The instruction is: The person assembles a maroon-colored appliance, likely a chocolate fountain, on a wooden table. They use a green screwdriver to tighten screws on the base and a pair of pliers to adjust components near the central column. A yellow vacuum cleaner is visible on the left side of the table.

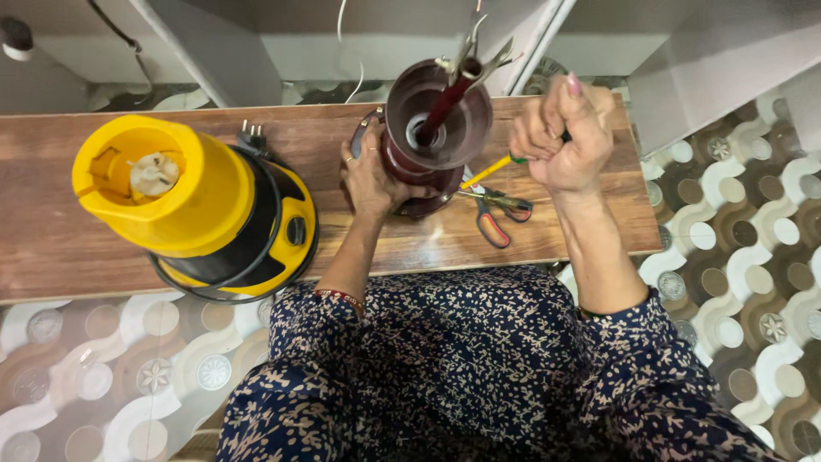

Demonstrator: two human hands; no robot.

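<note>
Low in the frame's centre on the wooden surface [85,248] lie red-handled pliers [494,224], above them the left hand [369,175] with fingers wrapped round a maroon mixer base [428,141], the right hand [564,137] fisted on a yellow-shafted screwdriver [489,170], a yellow-black appliance [205,205] at left.

Bench [85,248]: wood-grain top, smooth, slight sheen near front edge. Maroon mixer base [428,167]: glossy plastic w/ highlights. Pliers [462,64] standing in it: bare metal jaws, dark red grips. Yellow mixer [197,205]: smooth yellow plastic, semi-gloss, black plastic trim. Screwdriver [487,171]: yellow plastic handle. Scissors [496,214]: metal blades, red/black plastic grips. Floor [753,214]: polished patterned tile. Sleeves [479,376]: matt printed cloth.
</note>
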